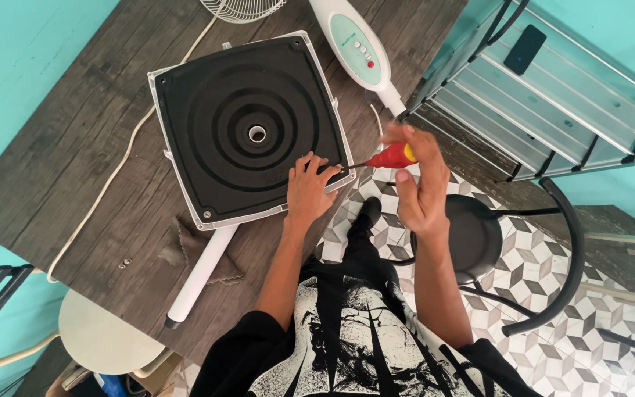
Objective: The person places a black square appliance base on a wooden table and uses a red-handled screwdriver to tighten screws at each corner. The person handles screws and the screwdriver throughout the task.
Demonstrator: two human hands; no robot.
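Black ribbed plastic fills the square fan base (248,132), which lies upside down on the dark wood-grain desk (82,140), framed by a white rim and with a small round hole at its centre. We see the left hand (309,192) resting flat and open on the base's corner at about four o'clock from that hole, fingers spread on the black surface and the white edge. The right hand (419,184) sits just off the desk edge at three o'clock from the left hand, its fingers curled around the red and yellow handle of a screwdriver (387,157). The thin shaft points toward nine o'clock and its tip reaches the base's corner, just beside the left fingertips; we cannot tell whether it sits in a screw.

A white tube (201,276) runs from under the base toward seven o'clock, lying across a brown cloth (185,250). Two small screws (124,262) lie on the desk at nine o'clock from the cloth. A white cord (112,180) curves along the desk on the base's nine o'clock side. At twelve o'clock from the right hand lies the white control column (358,45) with its buttons, and a wire grille (242,9) shows at the top edge. A black round chair (479,239) stands on the patterned floor below the right hand.
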